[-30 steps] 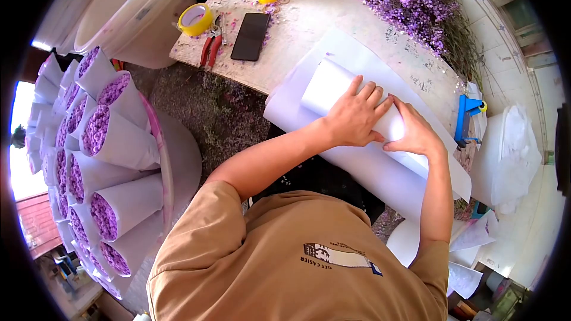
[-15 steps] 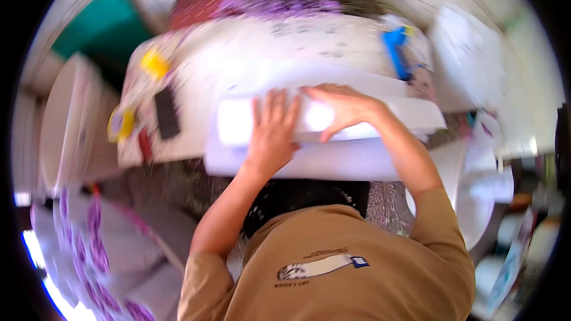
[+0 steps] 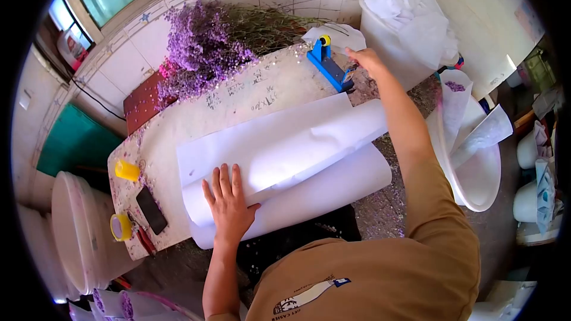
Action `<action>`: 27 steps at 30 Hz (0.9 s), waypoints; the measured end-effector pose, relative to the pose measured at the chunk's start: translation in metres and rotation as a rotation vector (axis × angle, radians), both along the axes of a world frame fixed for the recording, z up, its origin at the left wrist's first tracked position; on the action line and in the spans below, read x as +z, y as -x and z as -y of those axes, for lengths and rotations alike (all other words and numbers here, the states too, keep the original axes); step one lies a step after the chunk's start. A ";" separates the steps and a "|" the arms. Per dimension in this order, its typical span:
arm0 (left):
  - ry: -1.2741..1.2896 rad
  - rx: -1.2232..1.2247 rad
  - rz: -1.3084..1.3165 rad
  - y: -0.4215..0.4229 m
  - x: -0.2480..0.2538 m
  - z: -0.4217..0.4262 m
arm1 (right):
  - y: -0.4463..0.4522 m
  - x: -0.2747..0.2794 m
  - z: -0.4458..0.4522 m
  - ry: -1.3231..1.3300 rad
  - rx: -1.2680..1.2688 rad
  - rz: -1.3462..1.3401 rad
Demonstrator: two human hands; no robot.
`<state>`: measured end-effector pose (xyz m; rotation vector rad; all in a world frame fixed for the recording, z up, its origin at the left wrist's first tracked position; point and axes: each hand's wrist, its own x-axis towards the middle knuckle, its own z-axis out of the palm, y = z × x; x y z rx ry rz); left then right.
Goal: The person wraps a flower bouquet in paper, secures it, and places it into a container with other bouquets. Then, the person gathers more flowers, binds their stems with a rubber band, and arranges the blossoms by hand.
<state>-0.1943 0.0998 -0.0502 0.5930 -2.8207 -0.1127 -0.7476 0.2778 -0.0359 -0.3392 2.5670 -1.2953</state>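
Observation:
My left hand [image 3: 229,205] lies flat with fingers spread on a rolled sheet of white paper [image 3: 279,142], near its left end. The roll rests along the table's front edge, with more white paper [image 3: 309,193] curving down below it. At the back right, my right hand [image 3: 367,62] is beside a blue tape dispenser [image 3: 326,65] with a yellow roll in it. Its fingers are bent in by the dispenser's near end; what they hold, if anything, is too small to make out.
Purple dried flowers [image 3: 208,53] lie along the table's back. A phone [image 3: 151,210], yellow tape rolls [image 3: 121,227] and red-handled pliers [image 3: 144,241] are at the left. White bins [image 3: 74,226] stand left; a white tub [image 3: 476,193] with paper-wrapped flowers stands right.
My right hand has left the paper and moved to the tape dispenser at the back right. My left hand stays on the paper, now nearer its left end. The view has turned.

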 end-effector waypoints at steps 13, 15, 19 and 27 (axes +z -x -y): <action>-0.009 0.002 0.030 0.002 0.000 0.001 | -0.077 -0.032 -0.064 0.398 -0.011 0.239; -0.010 0.007 0.035 0.002 0.001 0.002 | -0.069 -0.052 -0.059 0.367 -0.001 0.226; -0.023 0.005 -0.006 0.002 -0.001 0.004 | -0.035 -0.046 -0.050 -0.123 0.098 -0.139; -0.063 0.007 -0.050 -0.007 -0.006 0.008 | -0.235 0.068 -0.013 0.126 0.297 0.024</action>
